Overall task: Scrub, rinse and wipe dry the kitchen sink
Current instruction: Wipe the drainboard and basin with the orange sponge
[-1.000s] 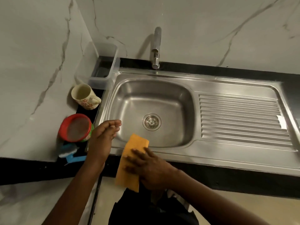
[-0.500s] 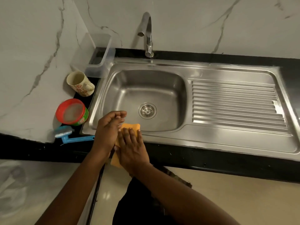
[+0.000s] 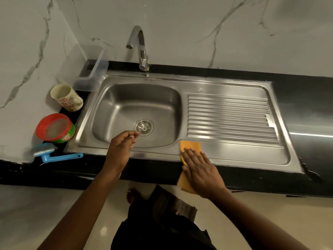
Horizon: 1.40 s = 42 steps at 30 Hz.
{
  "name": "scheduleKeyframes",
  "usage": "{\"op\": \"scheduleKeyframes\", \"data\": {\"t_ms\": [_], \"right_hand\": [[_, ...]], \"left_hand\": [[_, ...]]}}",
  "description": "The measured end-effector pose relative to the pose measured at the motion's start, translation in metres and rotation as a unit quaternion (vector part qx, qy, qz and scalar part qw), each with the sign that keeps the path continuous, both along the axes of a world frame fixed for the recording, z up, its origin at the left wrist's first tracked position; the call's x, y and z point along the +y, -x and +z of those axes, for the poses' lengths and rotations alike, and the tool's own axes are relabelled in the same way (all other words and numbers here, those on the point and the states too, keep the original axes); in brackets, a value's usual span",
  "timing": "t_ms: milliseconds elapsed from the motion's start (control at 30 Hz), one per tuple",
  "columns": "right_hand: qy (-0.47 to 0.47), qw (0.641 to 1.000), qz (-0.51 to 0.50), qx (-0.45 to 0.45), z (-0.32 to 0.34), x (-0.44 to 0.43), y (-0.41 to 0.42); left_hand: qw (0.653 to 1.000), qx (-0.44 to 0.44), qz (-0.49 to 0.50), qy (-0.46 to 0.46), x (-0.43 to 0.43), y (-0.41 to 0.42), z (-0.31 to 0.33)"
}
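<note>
Right hand [image 3: 200, 166] presses flat, fingers spread, on orange cloth [image 3: 191, 147] to dry steel sink's [image 3: 234, 156] front rim, left hand [image 3: 120, 147] idle, loosely curled

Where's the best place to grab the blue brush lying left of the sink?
Take the blue brush by the middle of its long handle, coming down from above with the left hand, which holds nothing. The handle lies flat on the black counter, pointing right toward the sink, apart from the red tub. A grip on the bristle head at the left end would be clumsier.
</note>
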State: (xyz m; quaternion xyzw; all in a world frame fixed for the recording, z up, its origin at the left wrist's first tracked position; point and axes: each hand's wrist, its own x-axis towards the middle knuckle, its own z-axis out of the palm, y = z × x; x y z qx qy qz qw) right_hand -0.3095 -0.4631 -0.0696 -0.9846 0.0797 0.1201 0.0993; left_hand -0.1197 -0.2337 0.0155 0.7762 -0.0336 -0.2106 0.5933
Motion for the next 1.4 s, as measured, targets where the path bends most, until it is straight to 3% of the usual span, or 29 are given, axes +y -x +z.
{"op": "scheduleKeyframes", "data": {"t_ms": [300,433,533,700,867,1000,1200,1267,1400], "right_hand": [[0.034,0.977,-0.207,0.043,-0.002,-0.14,0.082],[0.01,0.938,-0.345,0.029,-0.004,-0.13,0.071],[0.019,0.921,-0.388,0.025,0.0,-0.088,0.052],[-0.041,0.918,-0.395,-0.011,-0.003,-0.019,0.005],[-0.044,0.964,-0.26,-0.032,-0.005,0.018,-0.002],[-0.002,0.988,-0.147,-0.037,-0.007,-0.03,0.051],[0.011,0.975,-0.22,-0.018,0.003,-0.141,0.151],[-0.02,0.961,-0.264,-0.078,0.019,-0.171,0.169],[-0.056,0.864,-0.412,-0.283,0.047,-0.219,0.193]], "left_hand": [[0.999,0.01,-0.052,-0.007,-0.033,0.012,-0.006],[0.996,0.016,-0.084,0.004,-0.043,0.004,-0.011],[0.993,0.027,-0.113,0.014,-0.055,-0.002,-0.015],[0.983,0.046,-0.179,0.022,-0.087,-0.004,-0.016],[0.973,0.061,-0.223,0.021,-0.122,0.005,-0.02],[0.97,0.074,-0.232,0.02,-0.15,0.014,-0.023],[0.971,0.06,-0.232,0.007,-0.192,0.035,-0.023],[0.971,0.06,-0.232,0.002,-0.207,0.046,-0.023],[0.973,0.06,-0.223,-0.005,-0.236,0.063,-0.025]]}}
